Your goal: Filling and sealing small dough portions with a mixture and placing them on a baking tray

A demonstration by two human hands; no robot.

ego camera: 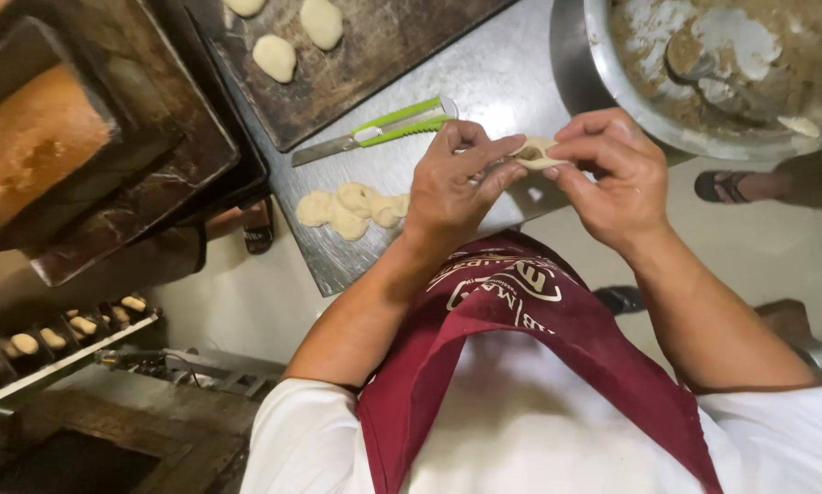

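Left hand (452, 183) and right hand (612, 174) meet over edge of steel table (502, 73), both pinching one small dough piece (537, 152) between fingertips; brown filling visible in its centre. Dough piece held in air, just in front of large metal bowl (612, 101) holding brownish filling and spoon (703, 69). Cluster of flattened dough rounds (351, 210) lies on table beside left hand. Green-handled cutter (383, 128) near dark baking tray (374, 55) carrying shaped dough pieces (275, 57). Maroon apron (521, 366) over white shirt below.
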